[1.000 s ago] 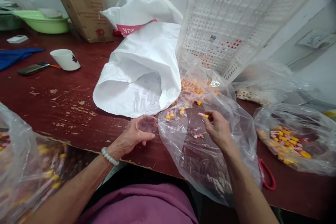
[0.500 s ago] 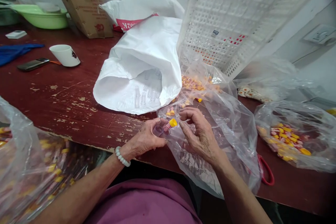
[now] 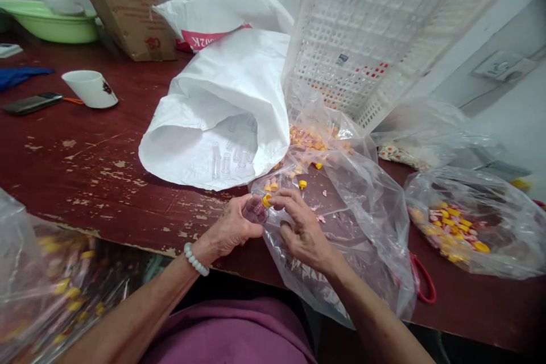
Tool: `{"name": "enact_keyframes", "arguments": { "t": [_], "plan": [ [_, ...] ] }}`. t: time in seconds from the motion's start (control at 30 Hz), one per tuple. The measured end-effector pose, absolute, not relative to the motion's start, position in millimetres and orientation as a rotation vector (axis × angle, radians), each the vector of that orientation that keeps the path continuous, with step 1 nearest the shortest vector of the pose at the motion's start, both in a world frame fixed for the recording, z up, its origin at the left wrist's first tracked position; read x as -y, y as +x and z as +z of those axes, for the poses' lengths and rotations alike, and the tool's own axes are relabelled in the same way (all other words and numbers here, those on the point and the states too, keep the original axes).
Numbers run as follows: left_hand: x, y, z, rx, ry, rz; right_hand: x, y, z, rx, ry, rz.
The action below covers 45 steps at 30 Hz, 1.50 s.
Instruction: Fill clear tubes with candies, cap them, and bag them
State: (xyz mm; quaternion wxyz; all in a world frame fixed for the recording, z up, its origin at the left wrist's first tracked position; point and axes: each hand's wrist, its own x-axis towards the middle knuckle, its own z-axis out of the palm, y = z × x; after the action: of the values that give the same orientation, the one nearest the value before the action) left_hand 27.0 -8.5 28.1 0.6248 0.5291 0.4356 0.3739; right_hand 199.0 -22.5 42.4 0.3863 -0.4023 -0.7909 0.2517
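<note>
My left hand (image 3: 236, 222), with a pale bead bracelet at its wrist, is closed around clear plastic tubes (image 3: 255, 210). Pink bits show inside them, and a yellow-capped piece (image 3: 267, 200) sticks out at the top. My right hand (image 3: 298, 230) has its index fingertip at this yellow end; its thumb stands apart, lower down. Under the right hand a clear plastic bag (image 3: 341, 250) lies spread out. Just beyond the hands are a loose yellow cap (image 3: 302, 184) and a few yellow-and-pink pieces (image 3: 270, 187).
A white sack (image 3: 230, 79) lies mouth forward, clear tubes (image 3: 226, 162) inside. Behind stands a white perforated basket (image 3: 341, 62). A bag of yellow-and-pink pieces (image 3: 458, 227) and red-handled scissors (image 3: 426, 284) lie right. Left are a cup (image 3: 91, 90), a phone (image 3: 32, 103) and another filled bag (image 3: 63, 284).
My right hand has moved left, bringing its index finger to the yellow-capped piece at my left hand. The loose yellow cap and pink bits on the bag now show. The view has shifted slightly.
</note>
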Motion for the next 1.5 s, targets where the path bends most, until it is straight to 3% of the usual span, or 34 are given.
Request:
{"name": "enact_keyframes", "arguments": {
  "t": [0.13, 0.53, 0.67, 0.9, 1.13, 1.33, 1.5],
  "plan": [
    [4, 24, 32, -0.987, 1.193, 0.867, 15, 204, 41, 1.841, -1.055, 0.675],
    [7, 37, 41, -0.951, 1.318, 0.921, 33, 191, 22, 2.062, -1.057, 0.142],
    [5, 34, 48, -0.9, 0.989, 0.843, 31, 203, 28, 2.035, -1.088, 0.284],
    [4, 17, 50, -0.854, 0.828, 0.836, -66, 276, 16, 1.81, -1.939, 0.203],
    [1, 13, 40, -0.933, 0.904, 0.876, -123, 255, 1, 1.834, -2.155, 0.153],
    [-3, 16, 32, -0.963, 0.979, 0.899, -105, 271, 11, 1.806, -2.199, 0.138],
    [1, 24, 36, -0.964, 1.119, 0.918, -35, 263, 40, 1.588, -1.618, 0.547]
  ]
}}
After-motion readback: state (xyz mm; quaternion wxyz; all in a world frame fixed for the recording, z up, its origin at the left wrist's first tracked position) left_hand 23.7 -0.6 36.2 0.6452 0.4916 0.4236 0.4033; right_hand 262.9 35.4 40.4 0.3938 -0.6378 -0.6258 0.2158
